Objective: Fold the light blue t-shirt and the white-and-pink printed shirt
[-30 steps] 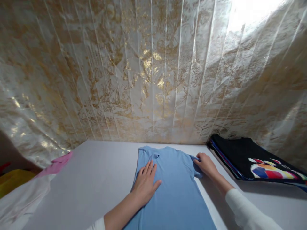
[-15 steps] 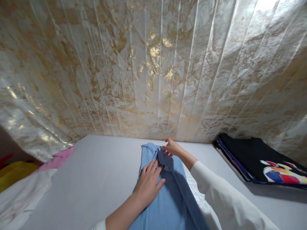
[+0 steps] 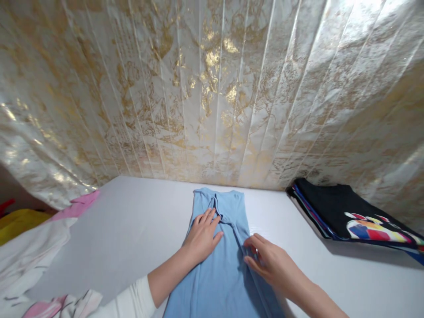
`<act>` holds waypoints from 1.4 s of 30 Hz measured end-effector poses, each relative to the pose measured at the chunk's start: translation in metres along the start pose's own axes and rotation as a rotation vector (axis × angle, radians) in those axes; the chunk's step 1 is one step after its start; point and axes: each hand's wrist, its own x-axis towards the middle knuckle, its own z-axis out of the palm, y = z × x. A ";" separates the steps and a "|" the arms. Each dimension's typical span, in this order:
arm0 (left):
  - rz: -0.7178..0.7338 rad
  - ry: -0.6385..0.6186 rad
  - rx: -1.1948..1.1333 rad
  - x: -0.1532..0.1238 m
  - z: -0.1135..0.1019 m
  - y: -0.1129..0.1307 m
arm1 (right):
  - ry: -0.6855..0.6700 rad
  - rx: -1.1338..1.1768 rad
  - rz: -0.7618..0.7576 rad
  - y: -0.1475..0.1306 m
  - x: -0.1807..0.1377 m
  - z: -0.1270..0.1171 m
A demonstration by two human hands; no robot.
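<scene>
Pressing flat left hand (image 3: 202, 236) on soft blue shirt (image 3: 221, 274), right hand (image 3: 270, 263) open, fingertips on folded edge

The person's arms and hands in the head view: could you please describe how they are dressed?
Both hands, left hand and right hand, are bare, with no gloves, rings or watch visible. The left arm wears a white long sleeve pushed up the forearm; no sleeve shows on the right forearm.

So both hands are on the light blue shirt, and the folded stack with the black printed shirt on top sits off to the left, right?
Not quite. The head view shows the stack topped by the black printed shirt on the right. Both the left hand and right hand are on the light blue shirt.
</scene>
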 end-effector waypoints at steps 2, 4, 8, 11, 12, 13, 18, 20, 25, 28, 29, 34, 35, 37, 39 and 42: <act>0.001 -0.005 0.012 0.001 0.000 0.001 | 0.086 -0.094 -0.004 -0.013 0.018 0.004; 0.003 -0.007 0.032 0.001 -0.001 0.002 | 0.153 -0.167 0.011 -0.025 0.048 0.007; 0.001 -0.023 0.040 0.002 -0.002 0.000 | 0.133 -0.211 0.077 -0.033 0.104 0.011; -0.033 -0.037 -0.073 0.000 0.000 -0.003 | 0.166 -0.193 0.195 -0.009 0.114 0.002; -0.048 -0.033 -0.130 0.000 0.000 -0.005 | 0.180 -0.191 0.251 0.005 0.109 -0.003; -0.065 -0.021 -0.191 -0.001 0.001 -0.007 | 0.187 -0.193 0.310 0.022 0.101 -0.010; -0.126 0.129 -0.530 0.013 -0.001 -0.029 | 0.167 -0.328 0.553 0.084 0.052 -0.040; -0.124 0.154 -0.562 0.031 -0.005 -0.041 | 0.218 -0.392 0.525 0.079 0.048 -0.043; -0.129 0.152 -0.447 0.084 -0.016 -0.066 | 0.194 -0.241 -0.012 0.014 0.085 -0.025; -0.173 0.156 -0.345 0.103 -0.015 -0.072 | 0.096 -0.193 -0.225 -0.013 0.113 -0.003; -0.183 0.153 -0.317 0.106 -0.014 -0.073 | 0.089 -0.191 -0.249 -0.016 0.120 0.003; -0.206 0.118 -0.217 0.106 -0.004 -0.069 | 0.133 -0.161 -0.332 -0.016 0.137 0.021; -0.211 0.113 -0.203 0.105 -0.002 -0.068 | 0.141 -0.143 -0.354 -0.016 0.136 0.021; -0.225 0.106 -0.177 0.103 0.001 -0.067 | 0.147 -0.104 -0.396 -0.017 0.132 0.021; -0.237 0.103 -0.156 0.103 0.003 -0.067 | 0.123 -0.080 -0.416 -0.018 0.127 0.020; -0.242 0.105 -0.135 0.104 0.003 -0.067 | 0.096 -0.067 -0.345 -0.014 0.123 0.017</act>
